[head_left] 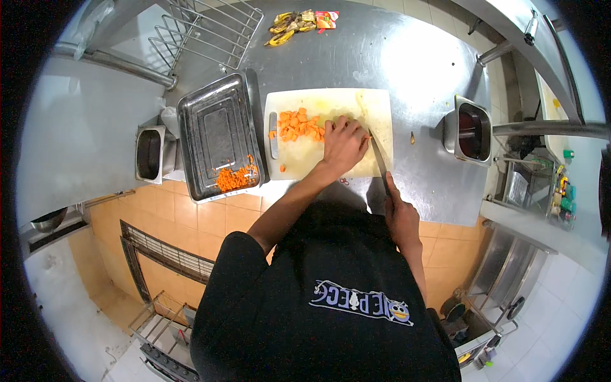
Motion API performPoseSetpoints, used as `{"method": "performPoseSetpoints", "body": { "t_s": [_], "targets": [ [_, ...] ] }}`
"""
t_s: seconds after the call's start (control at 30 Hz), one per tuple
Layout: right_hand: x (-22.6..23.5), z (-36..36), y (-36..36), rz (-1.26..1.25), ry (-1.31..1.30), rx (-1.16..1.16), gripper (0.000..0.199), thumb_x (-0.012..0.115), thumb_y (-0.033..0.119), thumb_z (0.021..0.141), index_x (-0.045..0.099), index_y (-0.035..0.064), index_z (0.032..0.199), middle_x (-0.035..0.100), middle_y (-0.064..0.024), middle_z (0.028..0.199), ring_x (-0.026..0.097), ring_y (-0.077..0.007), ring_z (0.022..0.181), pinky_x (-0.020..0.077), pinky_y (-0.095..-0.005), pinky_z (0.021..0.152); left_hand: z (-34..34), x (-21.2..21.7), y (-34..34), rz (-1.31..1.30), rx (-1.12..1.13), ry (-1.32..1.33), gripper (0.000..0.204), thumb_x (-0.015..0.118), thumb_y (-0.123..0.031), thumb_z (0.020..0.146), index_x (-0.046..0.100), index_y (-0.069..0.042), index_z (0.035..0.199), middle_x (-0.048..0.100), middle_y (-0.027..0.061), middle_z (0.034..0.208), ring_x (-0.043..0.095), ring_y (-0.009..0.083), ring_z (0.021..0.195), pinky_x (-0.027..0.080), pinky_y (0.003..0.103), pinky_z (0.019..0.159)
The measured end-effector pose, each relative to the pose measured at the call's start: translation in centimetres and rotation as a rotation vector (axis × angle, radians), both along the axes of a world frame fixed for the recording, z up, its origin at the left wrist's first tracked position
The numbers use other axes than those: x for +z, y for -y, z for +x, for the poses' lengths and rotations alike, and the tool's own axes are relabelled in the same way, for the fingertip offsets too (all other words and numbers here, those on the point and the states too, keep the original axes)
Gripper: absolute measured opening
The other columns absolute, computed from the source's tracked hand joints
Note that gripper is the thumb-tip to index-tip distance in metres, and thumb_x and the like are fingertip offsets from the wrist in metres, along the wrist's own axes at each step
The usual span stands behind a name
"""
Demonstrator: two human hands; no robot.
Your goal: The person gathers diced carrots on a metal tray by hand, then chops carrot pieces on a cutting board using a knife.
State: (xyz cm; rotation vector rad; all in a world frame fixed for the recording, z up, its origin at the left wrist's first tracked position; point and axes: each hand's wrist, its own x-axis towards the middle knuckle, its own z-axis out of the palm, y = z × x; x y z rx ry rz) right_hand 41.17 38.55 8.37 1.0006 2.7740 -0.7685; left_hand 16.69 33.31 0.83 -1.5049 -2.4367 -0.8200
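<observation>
A white cutting board (pixel 305 159) lies on the steel table in front of me. My right hand (pixel 401 216) is closed round the handle of a kitchen knife (pixel 379 155), whose blade slants over the board's right part. Just left of the blade, my left hand (pixel 345 141) presses down with curled fingers on carrot, mostly hidden beneath it; a small orange bit shows between fingertips and blade. Chopped carrot pieces (pixel 294 124) are heaped on the board left of that hand. One loose piece (pixel 282 168) lies nearer the board's front edge.
Left of the board stands a steel tray (pixel 216 121) with finely diced carrot (pixel 234 179) in its near corner. Banana peels (pixel 293 25) and a small red packet (pixel 326 20) lie at the back, near a wire rack (pixel 207 32). Steel containers (pixel 472 132) flank the table at both sides.
</observation>
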Motion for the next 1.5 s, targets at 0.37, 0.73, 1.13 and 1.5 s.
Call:
{"method": "performPoseSetpoints", "body": {
  "t_s": [0.37,0.73,1.13,1.5],
  "targets": [
    [0.4,0.1,-0.1,0.025,-0.042,-0.036,0.075,0.058,0.008,0.102,0.032,0.0370,0.166,0.072,-0.0226,0.078,0.071,-0.0460,0.070,0.0550,-0.0572,0.062,0.0,-0.1,-0.2,0.038,-0.023,0.100,0.011,0.079,-0.024,0.084,0.078,-0.015,0.090,0.068,0.0004,0.098,0.055,0.0244,0.107,0.036,0.047,0.088],
    [0.6,-0.2,-0.5,0.023,0.007,-0.002,0.076,0.056,0.006,0.102,0.031,0.0376,0.166,0.074,-0.0242,0.085,0.072,-0.0467,0.072,0.0573,-0.0590,0.064,0.0,0.0,-0.6,0.000,-0.028,0.115,0.010,0.077,-0.025,0.084,0.077,-0.014,0.086,0.069,0.0001,0.098,0.055,0.0237,0.104,0.036,0.046,0.087],
    [0.4,0.1,-1.2,0.018,0.098,0.040,0.083,0.063,0.010,0.100,0.026,0.0400,0.167,0.072,-0.0222,0.077,0.072,-0.0472,0.074,0.0559,-0.0580,0.064,-0.2,0.0,-0.4,0.035,-0.018,0.114,0.010,0.077,-0.025,0.086,0.077,-0.015,0.083,0.068,-0.0002,0.096,0.055,0.0238,0.105,0.035,0.046,0.088],
    [-2.8,0.1,-1.0,-0.415,-0.298,-0.171,0.062,0.050,0.015,0.112,0.030,0.0196,0.170,0.073,-0.0320,0.117,0.075,-0.0457,0.105,0.0579,-0.0461,0.085,-1.9,1.4,2.1,0.079,0.045,0.080,0.018,0.075,-0.019,0.088,0.078,-0.014,0.105,0.068,0.0008,0.113,0.054,0.0262,0.115,0.036,0.048,0.093]
  ]
}}
